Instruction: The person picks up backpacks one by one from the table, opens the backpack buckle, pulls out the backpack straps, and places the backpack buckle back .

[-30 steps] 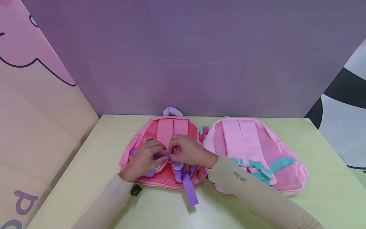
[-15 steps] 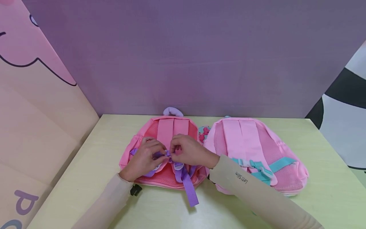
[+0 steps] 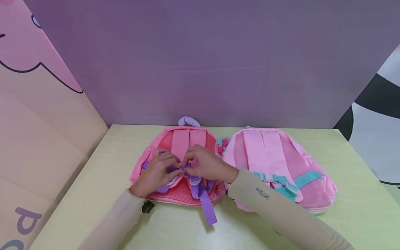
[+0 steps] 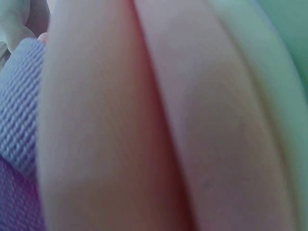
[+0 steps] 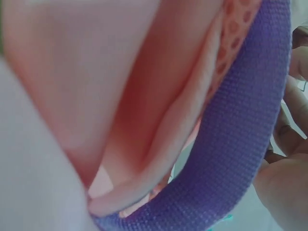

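Note:
The coral-pink backpack [image 3: 187, 194] lies with its strap side up on the table. Over its middle, my left hand [image 3: 157, 172] and right hand [image 3: 206, 164] meet fingertip to fingertip, pinching a small purple strap piece with a buckle [image 3: 182, 167], mostly covered by fingers. Below them hangs a loose purple webbing end [image 3: 207, 208] from a pale slider buckle [image 3: 195, 181]. In the right wrist view, purple webbing [image 5: 236, 115] curves past the pink fabric, with fingers [image 5: 284, 183] at the right. Blurred skin fills most of the left wrist view, beside purple webbing [image 4: 19, 106].
To the right lies a lighter pink backpack [image 3: 265, 149] with teal straps [image 3: 307, 178], partly under my right sleeve [image 3: 268, 198]. A black clip [image 3: 148, 207] sits by my left wrist. Behind the table [image 3: 93, 194] stands a purple panel [image 3: 200, 62].
Over the last half second my right fingertips have shifted slightly left, closer to the left fingertips. Both hands keep pinching the purple strap piece; the backpacks have not moved.

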Tool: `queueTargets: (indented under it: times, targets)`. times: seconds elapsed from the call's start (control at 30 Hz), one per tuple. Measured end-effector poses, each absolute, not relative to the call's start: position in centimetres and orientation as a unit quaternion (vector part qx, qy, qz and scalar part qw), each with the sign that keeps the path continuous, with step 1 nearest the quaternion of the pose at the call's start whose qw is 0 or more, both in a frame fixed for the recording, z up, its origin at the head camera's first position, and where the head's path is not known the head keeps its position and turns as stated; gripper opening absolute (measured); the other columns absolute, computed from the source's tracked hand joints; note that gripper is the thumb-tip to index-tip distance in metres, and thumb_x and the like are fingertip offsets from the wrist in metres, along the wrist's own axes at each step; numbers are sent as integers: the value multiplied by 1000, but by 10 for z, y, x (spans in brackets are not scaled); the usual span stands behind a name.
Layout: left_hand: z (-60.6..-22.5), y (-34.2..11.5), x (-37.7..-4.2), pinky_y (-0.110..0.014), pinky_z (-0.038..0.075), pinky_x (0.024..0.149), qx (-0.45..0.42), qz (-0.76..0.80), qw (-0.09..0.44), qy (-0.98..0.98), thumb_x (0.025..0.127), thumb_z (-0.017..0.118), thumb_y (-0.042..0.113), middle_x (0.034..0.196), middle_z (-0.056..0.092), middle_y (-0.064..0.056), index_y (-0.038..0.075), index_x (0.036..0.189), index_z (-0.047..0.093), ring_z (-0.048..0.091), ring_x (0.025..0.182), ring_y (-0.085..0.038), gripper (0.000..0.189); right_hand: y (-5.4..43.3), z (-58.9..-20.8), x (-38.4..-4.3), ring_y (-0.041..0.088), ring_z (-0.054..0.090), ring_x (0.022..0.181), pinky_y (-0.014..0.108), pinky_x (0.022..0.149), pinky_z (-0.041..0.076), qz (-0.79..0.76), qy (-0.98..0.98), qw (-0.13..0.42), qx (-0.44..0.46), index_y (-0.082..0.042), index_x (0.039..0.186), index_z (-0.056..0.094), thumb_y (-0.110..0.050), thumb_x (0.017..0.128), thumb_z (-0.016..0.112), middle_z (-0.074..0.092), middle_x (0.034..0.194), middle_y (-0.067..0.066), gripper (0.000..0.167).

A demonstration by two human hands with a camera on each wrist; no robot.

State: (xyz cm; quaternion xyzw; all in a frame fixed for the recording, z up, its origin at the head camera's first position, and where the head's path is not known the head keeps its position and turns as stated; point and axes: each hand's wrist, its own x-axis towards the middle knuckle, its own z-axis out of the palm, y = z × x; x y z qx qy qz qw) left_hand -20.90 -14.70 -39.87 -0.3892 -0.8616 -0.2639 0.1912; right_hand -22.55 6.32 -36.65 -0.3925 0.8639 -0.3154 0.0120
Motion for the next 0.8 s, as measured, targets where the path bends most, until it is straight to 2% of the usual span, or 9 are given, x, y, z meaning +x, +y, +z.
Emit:
queueTargets:
  times: [0.8]
  targets:
    - [-398,-148,-209,-38,30,90,-386,-281,186,-858,73,83,19,89,64,6,13,84,68,58,89,-9,19,63,-362,-221,13,49,82,27,71,42,-294,876,-23,-383,-17,77,70,-13,78,74,56,78,-13,6]
